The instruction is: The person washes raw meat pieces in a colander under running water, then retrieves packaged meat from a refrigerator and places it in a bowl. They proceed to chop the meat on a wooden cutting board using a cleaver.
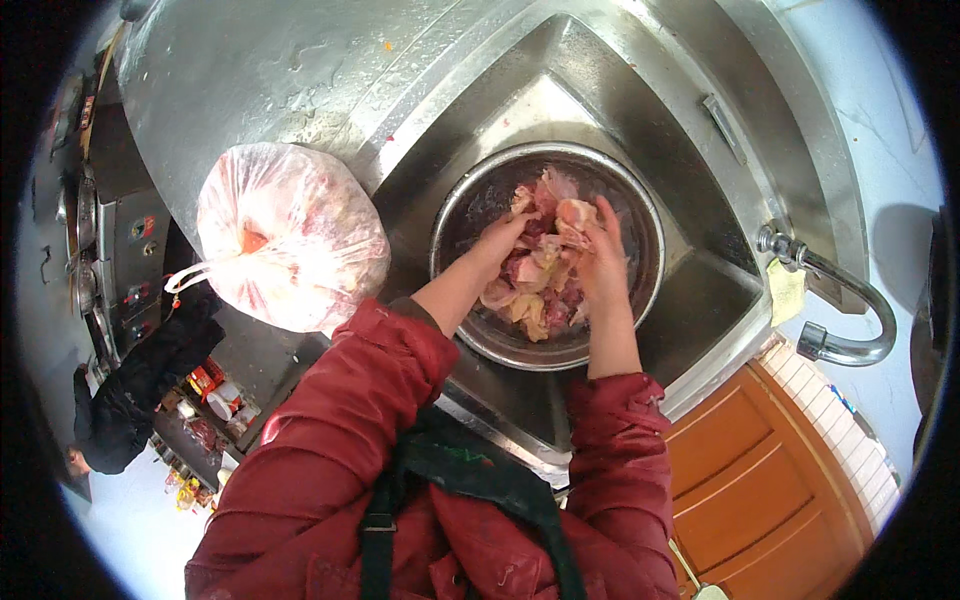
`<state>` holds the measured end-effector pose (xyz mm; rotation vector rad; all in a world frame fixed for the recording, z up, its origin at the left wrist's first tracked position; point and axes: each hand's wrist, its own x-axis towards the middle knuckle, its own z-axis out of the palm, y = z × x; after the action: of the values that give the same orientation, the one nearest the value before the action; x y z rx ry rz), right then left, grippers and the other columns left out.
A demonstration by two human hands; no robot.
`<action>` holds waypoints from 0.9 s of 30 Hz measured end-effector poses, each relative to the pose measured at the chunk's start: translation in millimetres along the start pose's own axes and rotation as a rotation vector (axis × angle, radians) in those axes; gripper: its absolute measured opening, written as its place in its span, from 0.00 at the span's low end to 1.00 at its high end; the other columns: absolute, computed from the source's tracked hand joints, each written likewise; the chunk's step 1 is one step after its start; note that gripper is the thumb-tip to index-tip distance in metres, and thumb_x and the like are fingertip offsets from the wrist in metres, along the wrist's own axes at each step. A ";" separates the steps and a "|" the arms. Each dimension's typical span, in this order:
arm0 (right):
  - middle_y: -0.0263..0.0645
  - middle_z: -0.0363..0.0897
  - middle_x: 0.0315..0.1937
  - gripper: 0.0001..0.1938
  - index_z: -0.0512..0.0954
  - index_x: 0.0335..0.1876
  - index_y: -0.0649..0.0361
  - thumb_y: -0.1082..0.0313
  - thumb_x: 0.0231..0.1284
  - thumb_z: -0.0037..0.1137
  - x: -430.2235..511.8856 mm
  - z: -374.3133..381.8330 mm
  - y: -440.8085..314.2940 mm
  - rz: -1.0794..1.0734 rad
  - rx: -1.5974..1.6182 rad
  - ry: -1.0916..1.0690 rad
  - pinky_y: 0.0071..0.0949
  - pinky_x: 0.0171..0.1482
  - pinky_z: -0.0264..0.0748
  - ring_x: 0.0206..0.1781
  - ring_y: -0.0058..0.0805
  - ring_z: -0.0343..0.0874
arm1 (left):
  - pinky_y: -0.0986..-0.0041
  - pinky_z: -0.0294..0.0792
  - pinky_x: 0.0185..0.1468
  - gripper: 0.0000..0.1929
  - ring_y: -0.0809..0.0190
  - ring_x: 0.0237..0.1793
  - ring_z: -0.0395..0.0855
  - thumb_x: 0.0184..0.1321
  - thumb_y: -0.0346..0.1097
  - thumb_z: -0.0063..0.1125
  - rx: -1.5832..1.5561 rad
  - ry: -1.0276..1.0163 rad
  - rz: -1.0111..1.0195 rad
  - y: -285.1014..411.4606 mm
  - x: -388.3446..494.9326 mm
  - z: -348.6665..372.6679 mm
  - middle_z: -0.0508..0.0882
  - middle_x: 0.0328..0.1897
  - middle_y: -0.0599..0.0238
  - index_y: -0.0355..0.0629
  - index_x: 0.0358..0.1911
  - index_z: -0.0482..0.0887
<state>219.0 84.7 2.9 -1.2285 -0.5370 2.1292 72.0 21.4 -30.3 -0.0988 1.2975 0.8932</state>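
A round stainless-steel bowl (653, 247) stands in the metal sink. In it lies a heap of raw meat pieces (531, 274), pink with pale yellowish skin or fat. My left hand (504, 244) reaches in from the left, its fingers on the meat. On the right side of the heap, my right hand (606, 251) is curved around pieces of the meat. Both hands cup the pile from opposite sides. Left of the sink, a knotted, translucent plastic bag (300, 232), filled with pinkish contents, rests on the steel counter (247, 75).
The sink's steel rim (427, 90) surrounds the bowl. A curved chrome faucet (862, 277) is at the right, with a yellowish cloth (787, 292) beside its base. At the far left, a person in dark clothing (135, 405) bends near kitchen equipment. An orange-brown door (765, 480) is lower right.
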 end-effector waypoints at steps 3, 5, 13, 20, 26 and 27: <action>0.39 0.69 0.50 0.22 0.62 0.59 0.55 0.71 0.56 0.44 -15.0 -1.2 -26.0 -0.050 -0.215 0.087 0.25 0.42 0.72 0.46 0.26 0.74 | 0.69 0.69 0.48 0.19 0.60 0.47 0.75 0.58 0.43 0.46 -0.254 -0.087 0.058 -19.6 -0.2 0.4 0.76 0.47 0.64 0.45 0.52 0.69; 0.41 0.69 0.52 0.26 0.61 0.59 0.57 0.67 0.52 0.52 -5.9 -40.1 -9.4 -0.360 -0.636 0.062 0.28 0.52 0.66 0.53 0.33 0.69 | 0.65 0.70 0.48 0.18 0.58 0.47 0.75 0.58 0.38 0.43 -0.175 -0.006 0.033 -11.0 -12.5 5.2 0.75 0.48 0.62 0.45 0.53 0.68; 0.46 0.73 0.45 0.29 0.68 0.51 0.63 0.60 0.40 0.64 -7.0 -8.8 39.2 -0.269 -0.980 0.101 0.31 0.51 0.66 0.50 0.37 0.71 | 0.66 0.69 0.47 0.26 0.60 0.51 0.70 0.56 0.31 0.42 0.143 0.107 0.139 -42.5 0.6 -22.9 0.70 0.52 0.61 0.48 0.61 0.55; 0.35 0.76 0.40 0.19 0.69 0.49 0.60 0.74 0.49 0.56 -18.1 -17.6 38.8 -0.127 -0.373 0.070 0.20 0.42 0.70 0.40 0.22 0.74 | 0.74 0.66 0.48 0.29 0.64 0.47 0.71 0.55 0.34 0.49 0.090 -0.059 0.177 -19.6 -30.2 -15.3 0.70 0.51 0.63 0.47 0.61 0.54; 0.35 0.74 0.39 0.16 0.68 0.50 0.61 0.79 0.54 0.45 -37.8 -23.3 18.8 -0.047 -0.041 0.080 0.21 0.43 0.70 0.42 0.24 0.73 | 0.72 0.63 0.54 0.32 0.61 0.53 0.68 0.53 0.34 0.51 0.491 0.141 0.224 -35.8 -12.8 -27.8 0.70 0.53 0.58 0.43 0.61 0.52; 0.34 0.74 0.37 0.14 0.69 0.48 0.61 0.78 0.55 0.44 -37.8 -29.8 13.3 -0.053 -0.086 0.016 0.20 0.41 0.70 0.40 0.23 0.73 | 0.70 0.61 0.55 0.35 0.59 0.56 0.65 0.51 0.35 0.53 0.515 0.063 0.374 -30.7 -21.0 -22.5 0.67 0.56 0.57 0.44 0.62 0.49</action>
<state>255.3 50.3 3.8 -1.2635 -0.6528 2.0692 73.3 -22.1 -31.8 0.5375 1.5970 0.8428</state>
